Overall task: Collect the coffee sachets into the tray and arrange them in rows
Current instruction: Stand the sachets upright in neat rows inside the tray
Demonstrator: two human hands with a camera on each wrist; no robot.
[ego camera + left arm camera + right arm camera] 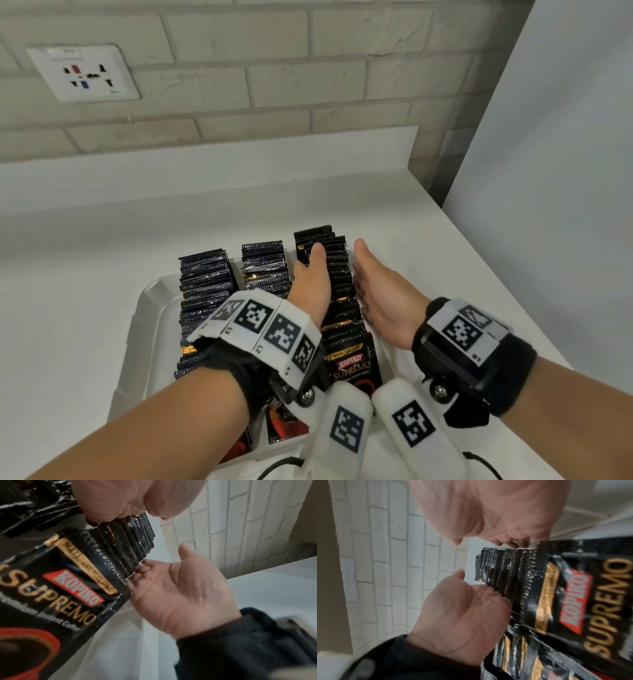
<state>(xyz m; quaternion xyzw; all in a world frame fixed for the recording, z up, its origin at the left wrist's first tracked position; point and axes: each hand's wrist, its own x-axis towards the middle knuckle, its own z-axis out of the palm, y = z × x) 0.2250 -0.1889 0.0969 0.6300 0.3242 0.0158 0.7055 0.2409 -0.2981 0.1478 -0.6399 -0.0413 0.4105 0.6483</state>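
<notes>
A white tray [142,308] on the counter holds three rows of black coffee sachets standing on edge: a left row [205,284], a middle row [263,267] and a right row [342,322]. My left hand [310,277] lies flat against the left side of the right row, and my right hand [376,291] lies flat against its right side, palms facing each other. The front sachet [68,588] of that row reads "Kopiko Supremo". The left wrist view shows the right hand's palm [180,588] touching the sachets' serrated edges; the right wrist view shows the left hand's palm [462,615] doing the same.
The tray sits on a white counter [102,246] against a pale brick wall with a socket plate [82,73]. A white panel [548,171] rises at the right, beside the counter's right edge. Black cables [281,466] trail at the bottom.
</notes>
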